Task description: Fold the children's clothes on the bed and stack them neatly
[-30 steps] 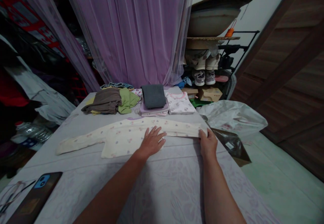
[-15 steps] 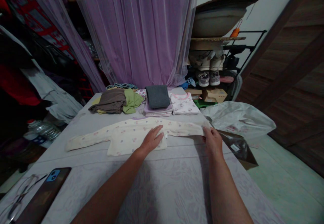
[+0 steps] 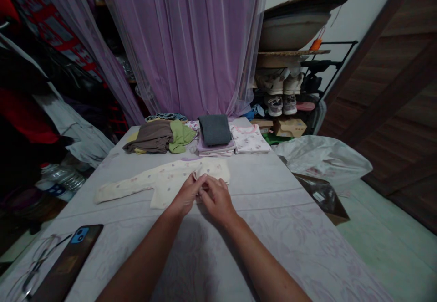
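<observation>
A small cream garment with a pale flower print [image 3: 160, 181] lies across the middle of the table [image 3: 259, 188]. Its left sleeve stretches out flat toward the left; its right sleeve is folded over onto the body. My left hand [image 3: 186, 196] and my right hand [image 3: 215, 198] meet at the garment's near right corner, fingers curled and pinching the folded sleeve end between them.
Folded clothes line the table's far edge: a brown and green pile [image 3: 155, 135], a grey piece on a lilac stack [image 3: 215, 131], a white printed top [image 3: 249, 139]. A phone [image 3: 66, 263] and glasses [image 3: 27, 277] lie near left. A plastic bag [image 3: 322, 158] and shoe rack [image 3: 290, 92] stand right.
My right hand carried the right sleeve leftward and folded it over the body. Both hands now meet at the fold, where before they were apart.
</observation>
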### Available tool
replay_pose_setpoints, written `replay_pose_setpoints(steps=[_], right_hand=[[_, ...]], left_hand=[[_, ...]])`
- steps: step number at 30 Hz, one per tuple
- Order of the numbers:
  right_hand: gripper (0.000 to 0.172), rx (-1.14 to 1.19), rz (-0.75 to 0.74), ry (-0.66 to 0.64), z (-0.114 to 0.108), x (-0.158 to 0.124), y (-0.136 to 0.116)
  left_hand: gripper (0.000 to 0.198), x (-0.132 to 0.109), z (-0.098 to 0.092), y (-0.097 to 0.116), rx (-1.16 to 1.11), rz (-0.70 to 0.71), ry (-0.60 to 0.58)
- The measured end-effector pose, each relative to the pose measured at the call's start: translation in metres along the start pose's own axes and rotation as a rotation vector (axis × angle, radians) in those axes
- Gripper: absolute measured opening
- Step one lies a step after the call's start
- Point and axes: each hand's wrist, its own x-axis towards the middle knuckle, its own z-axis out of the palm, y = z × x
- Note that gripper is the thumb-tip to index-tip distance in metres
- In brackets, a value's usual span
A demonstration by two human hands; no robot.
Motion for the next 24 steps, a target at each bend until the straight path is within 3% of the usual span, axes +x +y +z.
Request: replay_pose_setpoints(steps=[3, 10, 17, 21, 24], right_hand=[[0.035, -0.04, -0.046, -0.052, 0.002, -0.004, 0.01], [0.031, -0.117, -0.037, 0.148, -0.012, 0.003, 0.057], [0.036, -0.24, 0.021, 0.113, -0.013, -0.001, 0.076], [0.036, -0.349, 0.034, 0.028, -0.009, 0.004, 0.065], [0.039, -0.425, 0.003, -0.079, -0.005, 0.02, 0.052]], left_hand=[[0.041, 0.005, -0.012, 0.0, 0.031, -0.078, 0.161], [0.029, 0.037, -0.056, 0.013, 0.178, -0.117, 0.383], [0.028, 0.069, -0.092, 0.015, 0.264, -0.046, 0.402], [0.034, 0.078, -0.092, 0.007, 0.295, -0.061, 0.421], [0.035, 0.08, -0.085, 0.001, 0.294, -0.07, 0.373]])
